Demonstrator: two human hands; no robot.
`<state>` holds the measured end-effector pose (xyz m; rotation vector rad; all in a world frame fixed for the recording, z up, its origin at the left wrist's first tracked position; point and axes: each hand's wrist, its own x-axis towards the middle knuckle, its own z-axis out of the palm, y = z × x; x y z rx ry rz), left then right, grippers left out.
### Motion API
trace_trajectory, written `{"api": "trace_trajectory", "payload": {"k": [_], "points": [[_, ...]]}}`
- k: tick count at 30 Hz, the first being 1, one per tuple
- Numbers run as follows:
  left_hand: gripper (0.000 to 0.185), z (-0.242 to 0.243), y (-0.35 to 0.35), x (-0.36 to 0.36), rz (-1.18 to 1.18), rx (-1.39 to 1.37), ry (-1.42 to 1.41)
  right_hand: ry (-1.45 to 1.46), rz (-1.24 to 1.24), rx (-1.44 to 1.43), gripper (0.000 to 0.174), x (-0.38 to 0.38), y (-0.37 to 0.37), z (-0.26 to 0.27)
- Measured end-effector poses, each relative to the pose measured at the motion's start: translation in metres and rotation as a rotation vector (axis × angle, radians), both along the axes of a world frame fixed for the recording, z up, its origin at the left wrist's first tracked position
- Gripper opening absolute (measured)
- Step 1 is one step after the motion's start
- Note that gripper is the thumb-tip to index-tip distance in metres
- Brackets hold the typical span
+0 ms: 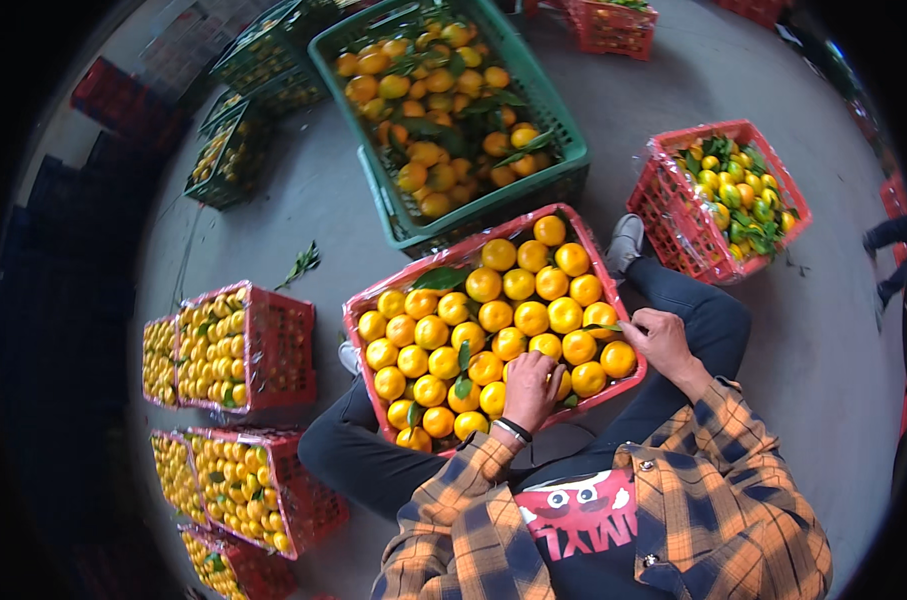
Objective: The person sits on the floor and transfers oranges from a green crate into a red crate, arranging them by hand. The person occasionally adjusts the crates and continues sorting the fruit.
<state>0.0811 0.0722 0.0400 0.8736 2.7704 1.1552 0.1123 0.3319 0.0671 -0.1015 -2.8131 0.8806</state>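
A red plastic crate lined with clear film stands between my legs, its top filled with rows of orange mandarins and a few green leaves. Over the crate's near part, my left hand rests with bent fingers on the fruit; what lies under the fingers is hidden. At the crate's right edge, my right hand pinches a green leaf between thumb and finger beside a mandarin. Just beyond stands a large green plastic crate, holding loose mandarins with leaves and stems.
To the right is a red crate of greenish-yellow mandarins. Filled red crates stand at left, with green crates farther back. A leafy sprig lies on the grey floor. Another person's legs show at the far right.
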Motion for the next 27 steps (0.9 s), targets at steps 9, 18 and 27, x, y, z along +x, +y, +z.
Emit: {"api": "trace_trajectory", "payload": {"k": [9,18,27], "points": [[0.014,0.032,-0.080,-0.012,0.155,0.049,-0.073,0.167,0.332,-0.144,0.014,-0.125,-0.086,0.009],[0.020,0.010,-0.133,-0.130,0.409,0.123,0.200,-0.267,0.482,0.039,0.033,-0.246,-0.155,-0.033],[0.041,-0.029,-0.103,-0.190,0.043,-0.372,0.314,-0.380,0.546,0.187,0.057,-0.229,-0.159,-0.024]]}}
